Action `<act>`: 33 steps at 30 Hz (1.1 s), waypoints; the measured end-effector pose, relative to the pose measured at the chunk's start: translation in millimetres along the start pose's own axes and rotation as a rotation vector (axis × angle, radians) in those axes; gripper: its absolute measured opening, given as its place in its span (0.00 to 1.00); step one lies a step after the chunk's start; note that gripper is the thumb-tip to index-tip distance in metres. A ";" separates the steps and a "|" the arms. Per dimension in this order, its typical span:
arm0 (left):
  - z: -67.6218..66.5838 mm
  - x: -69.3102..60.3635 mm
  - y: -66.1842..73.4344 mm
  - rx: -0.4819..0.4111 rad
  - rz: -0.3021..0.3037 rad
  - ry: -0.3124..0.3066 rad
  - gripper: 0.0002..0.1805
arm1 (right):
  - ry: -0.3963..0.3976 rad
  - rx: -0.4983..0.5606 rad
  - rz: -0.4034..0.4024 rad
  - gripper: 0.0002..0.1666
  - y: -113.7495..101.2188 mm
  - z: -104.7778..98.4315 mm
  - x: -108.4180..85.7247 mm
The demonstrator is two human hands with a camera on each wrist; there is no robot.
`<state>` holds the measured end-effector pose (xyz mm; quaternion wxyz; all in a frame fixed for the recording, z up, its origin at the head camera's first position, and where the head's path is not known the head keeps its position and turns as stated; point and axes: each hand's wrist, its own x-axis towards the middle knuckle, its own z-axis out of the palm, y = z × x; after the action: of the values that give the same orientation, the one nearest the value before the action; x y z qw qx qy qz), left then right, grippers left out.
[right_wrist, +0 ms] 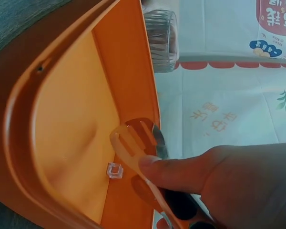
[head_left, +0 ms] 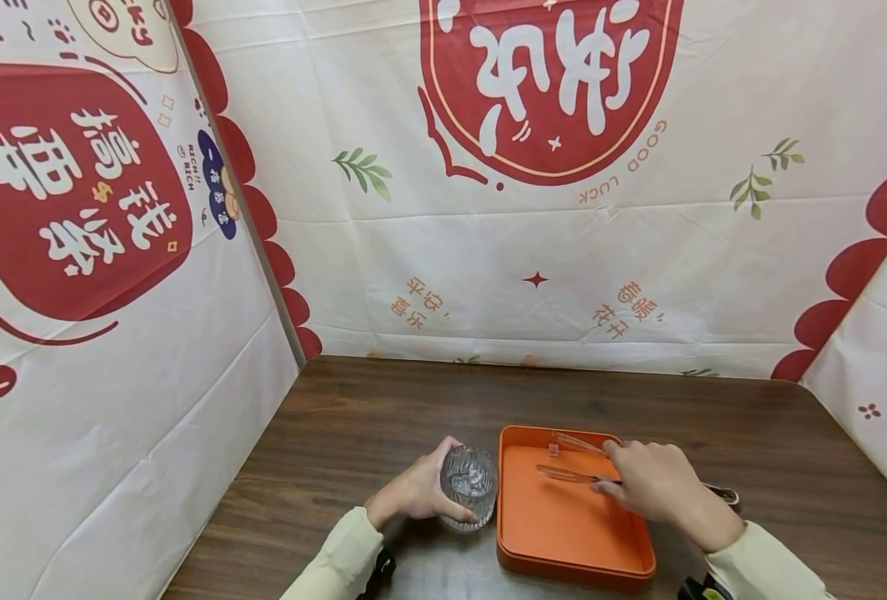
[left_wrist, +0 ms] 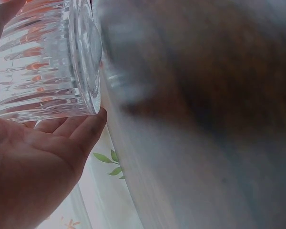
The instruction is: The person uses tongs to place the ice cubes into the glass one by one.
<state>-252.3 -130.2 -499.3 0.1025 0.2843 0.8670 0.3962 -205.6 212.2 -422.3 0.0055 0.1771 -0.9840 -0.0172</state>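
In the head view my left hand (head_left: 419, 490) holds a clear ribbed glass (head_left: 470, 483) beside the orange box, with thumb and fingers around its side. The left wrist view shows the glass (left_wrist: 43, 62) close up, its thick base near the tabletop. My right hand (head_left: 657, 482) grips metal tongs (head_left: 567, 475) with slotted ends and dark grips over the shallow orange box (head_left: 563, 533). The tong arms stand apart with nothing between them. A small clear cube (right_wrist: 115, 170) lies in the box near its wall, close to the tong ends (right_wrist: 131, 143).
The box stands on a dark wood-grain table (head_left: 383, 417). White printed cloth (head_left: 533, 275) with red patterns hangs behind the table and along its sides. The tongs' looped end (head_left: 723, 493) sticks out past my right wrist.
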 end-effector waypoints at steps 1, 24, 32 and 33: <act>0.0 -0.1 -0.2 0.004 0.000 0.001 0.47 | -0.006 -0.003 0.004 0.29 -0.3 0.3 0.6; 0.0 -0.1 -1.5 0.016 -0.007 0.001 0.48 | -0.110 0.042 0.054 0.23 -10.7 6.1 17.7; 0.4 0.1 -2.4 0.008 -0.003 0.000 0.48 | -0.117 0.039 0.040 0.22 -14.0 8.6 21.7; 0.1 0.1 -2.1 0.005 -0.005 0.000 0.47 | -0.116 0.035 0.038 0.22 -14.4 8.5 22.1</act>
<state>-253.2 -131.2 -501.0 0.1028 0.2825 0.8687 0.3936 -221.4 191.2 -431.2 -0.0544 0.1571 -0.9860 -0.0102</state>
